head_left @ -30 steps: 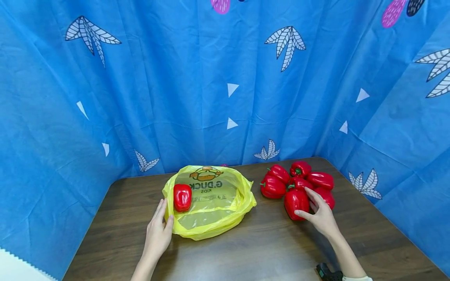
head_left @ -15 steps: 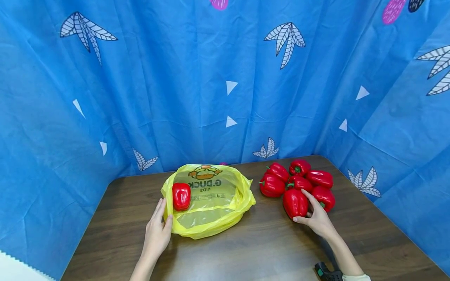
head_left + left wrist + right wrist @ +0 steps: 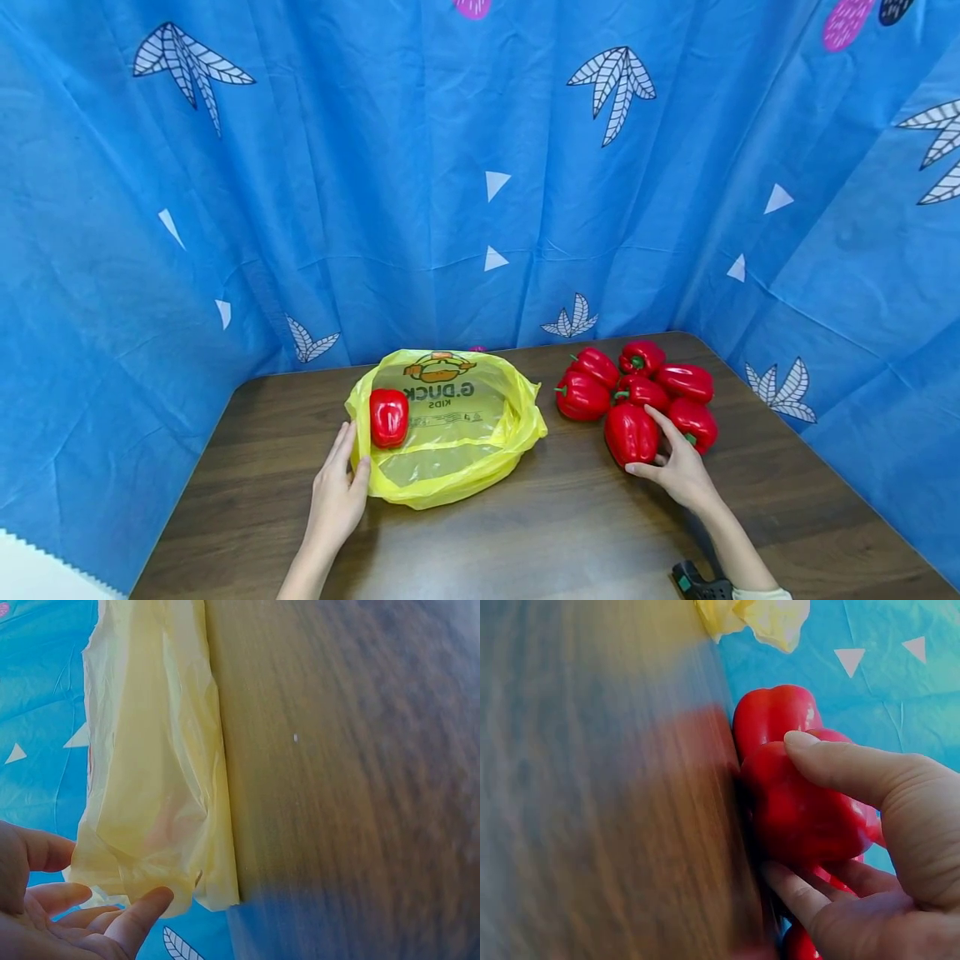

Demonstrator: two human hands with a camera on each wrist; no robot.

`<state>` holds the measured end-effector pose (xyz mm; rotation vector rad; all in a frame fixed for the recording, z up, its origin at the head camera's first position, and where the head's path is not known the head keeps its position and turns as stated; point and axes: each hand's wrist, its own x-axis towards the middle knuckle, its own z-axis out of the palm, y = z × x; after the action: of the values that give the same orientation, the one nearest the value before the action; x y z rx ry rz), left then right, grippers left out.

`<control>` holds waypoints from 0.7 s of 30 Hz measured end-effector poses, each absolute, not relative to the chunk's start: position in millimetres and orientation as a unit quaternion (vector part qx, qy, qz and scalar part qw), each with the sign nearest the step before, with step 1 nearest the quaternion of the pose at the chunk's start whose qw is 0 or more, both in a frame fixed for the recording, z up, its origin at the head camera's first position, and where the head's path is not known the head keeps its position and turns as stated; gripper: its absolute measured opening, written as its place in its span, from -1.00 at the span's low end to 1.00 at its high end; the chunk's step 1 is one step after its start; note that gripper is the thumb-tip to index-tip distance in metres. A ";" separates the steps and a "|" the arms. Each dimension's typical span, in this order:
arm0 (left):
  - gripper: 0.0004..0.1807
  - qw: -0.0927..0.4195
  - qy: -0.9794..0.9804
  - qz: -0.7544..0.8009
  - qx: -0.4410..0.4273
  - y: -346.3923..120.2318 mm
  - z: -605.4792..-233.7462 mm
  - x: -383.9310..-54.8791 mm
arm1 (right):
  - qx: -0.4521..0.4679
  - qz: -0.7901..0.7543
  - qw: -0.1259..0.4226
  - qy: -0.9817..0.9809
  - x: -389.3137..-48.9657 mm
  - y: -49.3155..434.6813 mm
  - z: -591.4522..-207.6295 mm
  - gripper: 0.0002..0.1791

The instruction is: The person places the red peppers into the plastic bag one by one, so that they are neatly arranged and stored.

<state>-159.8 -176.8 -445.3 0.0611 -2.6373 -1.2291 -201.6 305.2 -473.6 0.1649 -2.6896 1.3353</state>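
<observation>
A yellow plastic bag (image 3: 450, 492) stands on the table with its mouth spread wide, and one red bell pepper (image 3: 389, 419) shows inside at its left. My left hand (image 3: 336, 493) rests against the bag's left side, fingers and thumb spread along the outside. In the left wrist view, the thumb (image 3: 146, 915) touches the yellow plastic. My right hand (image 3: 684, 471) grips the front bell pepper (image 3: 628, 435) of a group on the right. The right wrist view shows the thumb (image 3: 840, 761) on one side of that pepper (image 3: 799, 806) and fingers curled round the other.
Several more red bell peppers (image 3: 583, 396) lie close together behind and beside the gripped one. A brown wooden table (image 3: 525, 533) carries everything. Blue patterned cloth (image 3: 465, 167) hangs along the back and sides. A black device (image 3: 699, 581) sits at the right wrist.
The right fingers have closed around the front pepper, and the pepper to its right shows more fully. My left hand stays at the bag; the head view has shifted slightly.
</observation>
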 end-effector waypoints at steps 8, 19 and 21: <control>-0.34 0.114 -0.898 -0.425 0.022 -175.7 -446.5 -160.1 | 0.087 0.433 0.116 -0.890 -199.2 284.1 -450.9 0.08; -0.35 0.127 -0.896 -0.425 0.024 -177.4 -447.2 -160.8 | 0.153 0.466 0.123 -0.863 -213.1 196.0 -394.8 0.07; -0.35 0.127 -0.896 -0.426 0.025 -177.3 -447.1 -160.4 | 0.162 0.477 0.117 -0.856 -219.7 175.8 -390.5 0.07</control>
<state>-160.4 -177.3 -447.1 0.0735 -2.6071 -1.2392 -219.7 175.8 -390.5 0.4756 -2.5064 1.3952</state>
